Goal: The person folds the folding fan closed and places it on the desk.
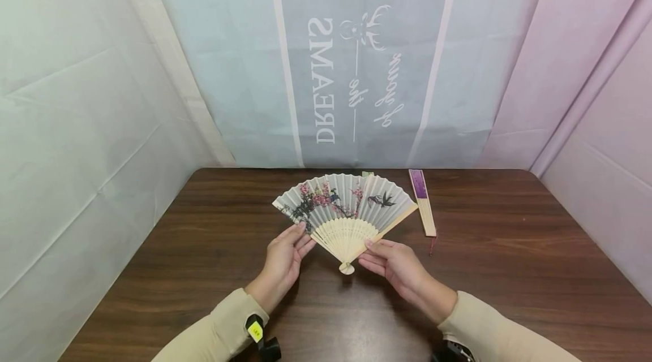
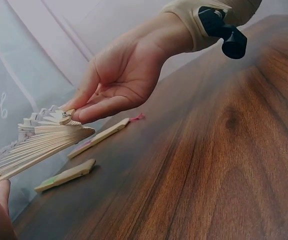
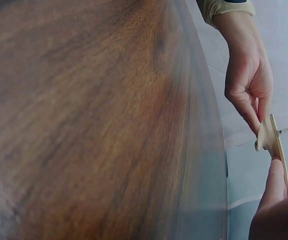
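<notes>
A spread folding fan, pale with pink blossoms and dark birds, is held above the table between both hands. My left hand pinches its left outer rib, thumb on the front. On the right outer rib, my right hand has its thumb and fingers pinched. The ribs fan out from the rounded pivot end, which points toward me. In the left wrist view the right hand grips the edge of the fan. The right wrist view catches the left hand on the fan's far side.
A folded purple fan with a red tassel lies on the dark wooden table, right of the spread fan. Another folded fan with a green part lies beside it, mostly hidden in the head view. A printed cloth hangs behind the table.
</notes>
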`<move>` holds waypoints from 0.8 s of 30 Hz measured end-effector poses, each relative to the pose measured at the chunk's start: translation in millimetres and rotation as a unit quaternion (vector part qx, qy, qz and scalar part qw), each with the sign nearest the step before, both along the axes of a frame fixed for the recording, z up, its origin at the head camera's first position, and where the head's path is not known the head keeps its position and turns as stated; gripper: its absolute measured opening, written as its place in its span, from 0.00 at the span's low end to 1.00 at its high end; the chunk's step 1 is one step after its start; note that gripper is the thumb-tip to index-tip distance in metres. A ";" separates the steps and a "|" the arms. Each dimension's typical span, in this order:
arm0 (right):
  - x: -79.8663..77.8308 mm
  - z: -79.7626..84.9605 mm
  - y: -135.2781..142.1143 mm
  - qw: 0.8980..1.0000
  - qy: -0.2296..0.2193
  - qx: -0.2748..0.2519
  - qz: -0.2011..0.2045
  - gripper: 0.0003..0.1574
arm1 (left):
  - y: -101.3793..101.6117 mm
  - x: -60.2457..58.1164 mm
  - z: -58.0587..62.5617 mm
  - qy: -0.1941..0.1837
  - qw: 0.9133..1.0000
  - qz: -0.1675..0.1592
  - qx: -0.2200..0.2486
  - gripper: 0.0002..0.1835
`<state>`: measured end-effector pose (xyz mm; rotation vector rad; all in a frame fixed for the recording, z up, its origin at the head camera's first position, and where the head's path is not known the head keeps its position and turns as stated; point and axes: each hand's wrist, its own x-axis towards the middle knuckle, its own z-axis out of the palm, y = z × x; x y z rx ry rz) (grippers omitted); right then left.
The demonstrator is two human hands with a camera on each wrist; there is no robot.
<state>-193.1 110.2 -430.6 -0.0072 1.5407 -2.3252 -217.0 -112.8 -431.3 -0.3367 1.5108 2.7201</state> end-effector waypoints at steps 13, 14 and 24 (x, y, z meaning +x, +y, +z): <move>-1.7 -4.2 3.0 1.000 0.004 0.013 0.016 0.05 | 2.6 -0.4 -4.7 0.003 1.000 -0.003 -0.014 0.21; -1.6 -4.0 3.5 1.000 0.005 0.014 0.019 0.05 | 2.9 -0.4 -4.9 0.002 1.000 -0.003 -0.015 0.21; -0.9 -5.4 7.2 0.999 0.008 0.023 0.036 0.17 | 6.0 1.3 -8.0 0.003 1.000 -0.005 -0.017 0.23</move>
